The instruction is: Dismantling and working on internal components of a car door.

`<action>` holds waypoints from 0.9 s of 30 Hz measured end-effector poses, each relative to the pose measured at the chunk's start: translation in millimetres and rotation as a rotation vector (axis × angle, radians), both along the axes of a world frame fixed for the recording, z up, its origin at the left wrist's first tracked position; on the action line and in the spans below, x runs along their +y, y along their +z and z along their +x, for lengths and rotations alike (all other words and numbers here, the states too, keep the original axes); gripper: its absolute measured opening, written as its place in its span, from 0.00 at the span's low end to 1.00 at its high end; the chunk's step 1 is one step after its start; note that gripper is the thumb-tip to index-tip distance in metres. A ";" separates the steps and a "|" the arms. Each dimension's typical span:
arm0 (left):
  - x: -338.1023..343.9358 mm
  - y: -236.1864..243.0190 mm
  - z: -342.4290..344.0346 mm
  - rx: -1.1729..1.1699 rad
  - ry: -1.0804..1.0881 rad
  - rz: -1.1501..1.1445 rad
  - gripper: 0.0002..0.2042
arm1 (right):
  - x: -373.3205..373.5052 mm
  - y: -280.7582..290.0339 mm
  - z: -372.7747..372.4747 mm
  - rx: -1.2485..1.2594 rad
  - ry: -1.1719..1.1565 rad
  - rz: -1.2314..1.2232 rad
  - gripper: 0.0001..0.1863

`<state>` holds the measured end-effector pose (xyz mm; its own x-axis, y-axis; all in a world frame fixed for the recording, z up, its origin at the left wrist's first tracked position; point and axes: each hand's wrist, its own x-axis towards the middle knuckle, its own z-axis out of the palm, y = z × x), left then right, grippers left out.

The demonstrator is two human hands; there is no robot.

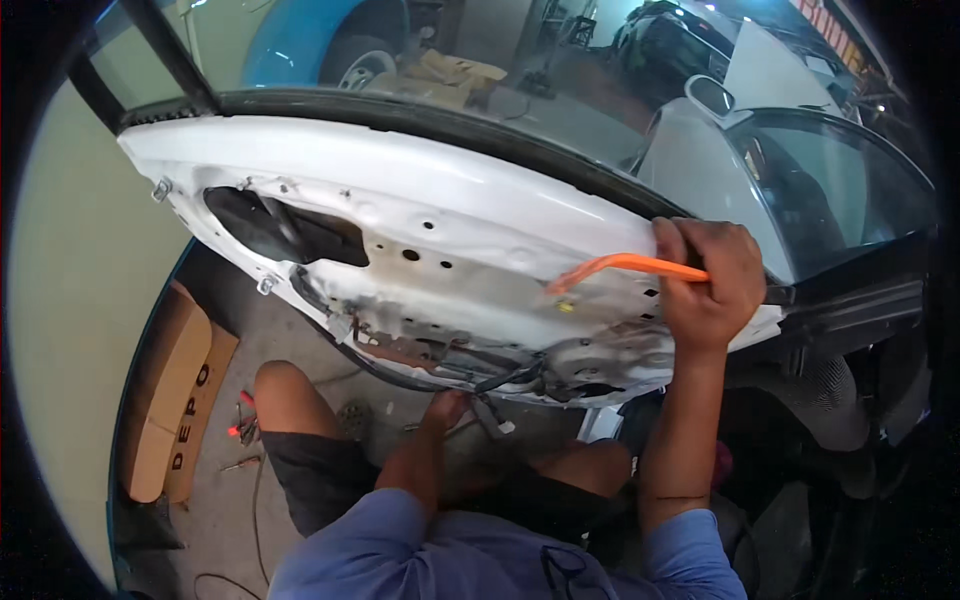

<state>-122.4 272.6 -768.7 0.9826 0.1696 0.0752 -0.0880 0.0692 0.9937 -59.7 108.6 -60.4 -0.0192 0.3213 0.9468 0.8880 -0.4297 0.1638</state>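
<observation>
My right hand (715,275) is closed on an orange pry tool (640,263). Its knuckles rest near the upper edge of a white car door (470,190), and the tool's bent end reaches left over the door's bare inner panel. A small yellow clip (566,306) sits on the panel just below that end. My left hand (450,405) is down at the door's lower edge, beside hanging dark wiring (505,375) and a grey connector piece (490,418). Its fingers are mostly hidden there, so its grip cannot be made out.
A cardboard box (165,400) stands on the floor at left, with red-handled tools (243,420) and a cable (260,520) nearby. The door's window glass (480,60) rises at the far side. Beyond it are a blue car (300,40) and a car with a side mirror (712,95).
</observation>
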 end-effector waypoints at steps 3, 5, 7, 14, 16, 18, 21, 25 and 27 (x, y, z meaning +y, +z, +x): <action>-12.5 44.5 -4.1 -0.079 -0.029 -0.114 0.12 | -0.2 -7.5 7.3 0.016 -0.025 -0.002 0.08; -21.2 81.9 -7.0 -0.021 -0.084 -0.720 0.13 | -6.7 -10.0 9.7 0.008 -0.052 0.007 0.07; -18.5 99.3 -12.4 0.008 -0.094 -1.028 0.13 | -4.2 -7.2 6.5 0.004 -0.049 0.007 0.07; -12.2 109.3 -21.6 0.077 -0.281 -1.394 0.15 | -2.3 -8.8 1.8 -0.034 -0.108 -0.017 0.05; -13.8 109.6 -22.4 0.090 -0.329 -1.500 0.15 | -2.9 -8.9 2.5 -0.055 -0.110 -0.014 0.04; -12.6 104.2 -25.3 0.124 -0.222 -1.455 0.16 | 1.0 -8.4 5.0 -0.038 -0.086 -0.014 0.04; -36.5 126.7 -15.3 0.098 0.073 -1.350 0.12 | -7.2 -12.9 4.3 -0.007 -0.168 -0.004 0.03; -33.3 116.8 -21.2 0.105 0.088 -1.356 0.12 | -2.5 -12.0 5.1 0.006 -0.158 -0.016 0.03; -34.2 113.0 -20.2 0.112 0.084 -1.354 0.12 | -3.5 -10.8 5.4 0.007 -0.162 -0.013 0.03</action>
<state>-142.6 238.5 -655.7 0.9556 0.1055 -0.2750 -0.0644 0.9859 0.1543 -54.2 105.0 -71.2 0.0404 0.3320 0.9424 0.8084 -0.5652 0.1645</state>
